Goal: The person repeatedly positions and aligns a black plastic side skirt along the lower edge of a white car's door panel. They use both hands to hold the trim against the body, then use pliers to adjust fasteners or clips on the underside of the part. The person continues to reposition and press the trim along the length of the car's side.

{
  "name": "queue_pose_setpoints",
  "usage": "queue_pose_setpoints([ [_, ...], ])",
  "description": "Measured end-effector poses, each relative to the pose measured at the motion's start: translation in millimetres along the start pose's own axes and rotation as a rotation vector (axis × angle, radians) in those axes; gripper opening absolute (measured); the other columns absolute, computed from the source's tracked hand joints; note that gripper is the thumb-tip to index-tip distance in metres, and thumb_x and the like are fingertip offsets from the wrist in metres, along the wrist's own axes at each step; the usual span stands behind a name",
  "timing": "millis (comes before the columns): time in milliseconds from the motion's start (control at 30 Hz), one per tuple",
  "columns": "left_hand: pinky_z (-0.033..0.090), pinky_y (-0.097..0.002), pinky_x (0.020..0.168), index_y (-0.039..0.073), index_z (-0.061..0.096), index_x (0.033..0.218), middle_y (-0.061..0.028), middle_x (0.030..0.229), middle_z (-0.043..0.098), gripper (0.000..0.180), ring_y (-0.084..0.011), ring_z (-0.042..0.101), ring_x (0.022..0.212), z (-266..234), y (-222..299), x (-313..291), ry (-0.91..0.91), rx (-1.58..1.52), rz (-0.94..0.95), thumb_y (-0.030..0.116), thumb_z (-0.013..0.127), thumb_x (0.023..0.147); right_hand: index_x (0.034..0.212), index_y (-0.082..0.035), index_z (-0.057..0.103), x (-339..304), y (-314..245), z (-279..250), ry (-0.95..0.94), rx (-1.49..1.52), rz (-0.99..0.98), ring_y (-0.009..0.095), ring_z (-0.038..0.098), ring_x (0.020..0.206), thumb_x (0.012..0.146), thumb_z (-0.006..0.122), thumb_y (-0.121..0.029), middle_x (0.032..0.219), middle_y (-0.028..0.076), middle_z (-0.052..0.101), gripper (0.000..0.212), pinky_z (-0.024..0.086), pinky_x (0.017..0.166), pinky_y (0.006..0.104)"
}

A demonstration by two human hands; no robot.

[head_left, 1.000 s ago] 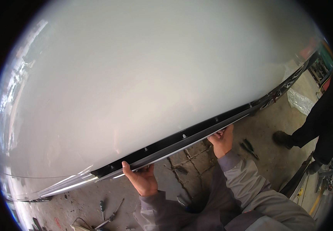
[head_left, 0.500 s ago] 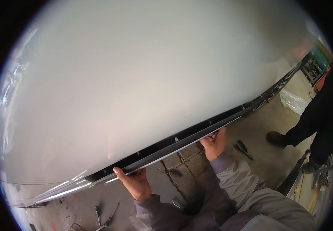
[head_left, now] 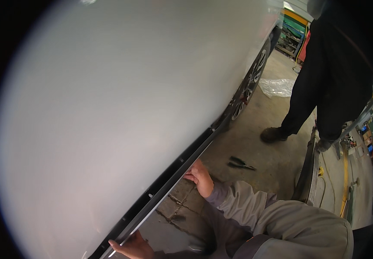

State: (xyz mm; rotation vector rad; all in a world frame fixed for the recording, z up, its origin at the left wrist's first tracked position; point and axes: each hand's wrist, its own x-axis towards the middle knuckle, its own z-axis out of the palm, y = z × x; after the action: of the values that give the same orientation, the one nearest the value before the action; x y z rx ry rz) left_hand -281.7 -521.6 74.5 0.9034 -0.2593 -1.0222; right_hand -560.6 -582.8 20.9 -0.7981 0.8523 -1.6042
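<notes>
A long black trim strip (head_left: 159,197) with a pale lower edge runs along the bottom of a light-coloured car side panel (head_left: 109,108). A dark gap with several small clips shows between the strip and the panel. My left hand (head_left: 135,247) grips the strip near the bottom of the picture, thumb over its top edge and fingers underneath, partly hidden. Farther along, my right hand (head_left: 201,179) is closed on the strip's lower edge, its fingertips tucked beneath and partly hidden.
Dark-handled pliers (head_left: 241,163) lie on the concrete floor to the right. Beyond are a person in dark trousers (head_left: 307,82), crumpled clear plastic (head_left: 277,87) and a car wheel (head_left: 260,60). A long dark part (head_left: 308,166) lies at the right. Cracked floor (head_left: 180,207) shows below my hands.
My view has swung to the right, so the strip runs more steeply and the wheel and person show more fully. Both hands keep their hold on the strip.
</notes>
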Motion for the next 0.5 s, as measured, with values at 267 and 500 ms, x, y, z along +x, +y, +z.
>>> queue_pose_setpoints([
  [267, 0.049, -0.0388, 0.092, 0.007, 0.065, 0.122, -0.0072, 0.109, 0.068, 0.054, -0.0198, 0.062, 0.1, -8, -5, 6, -0.047, -0.026, 0.025, 0.055, 0.062, 0.096, 0.146, -0.005, 0.04, 6, -32, 17, 0.049, -0.144, 0.266, 0.021, 0.057, 0.113, 0.094, 0.06, -0.065, 0.123, 0.008, 0.055, 0.082, 0.053, 0.098, 0.0448],
  [500, 0.052, -0.0363, 0.085, 0.007, 0.065, 0.121, -0.0082, 0.109, 0.07, 0.055, -0.0211, 0.066, 0.098, -2, -5, 1, -0.021, 0.01, 0.035, 0.055, 0.059, 0.097, 0.136, 0.0, 0.047, 6, -54, 36, 0.113, -0.196, 0.223, 0.018, 0.06, 0.105, 0.09, 0.07, -0.056, 0.109, 0.007, 0.058, 0.076, 0.056, 0.09, 0.0406],
])
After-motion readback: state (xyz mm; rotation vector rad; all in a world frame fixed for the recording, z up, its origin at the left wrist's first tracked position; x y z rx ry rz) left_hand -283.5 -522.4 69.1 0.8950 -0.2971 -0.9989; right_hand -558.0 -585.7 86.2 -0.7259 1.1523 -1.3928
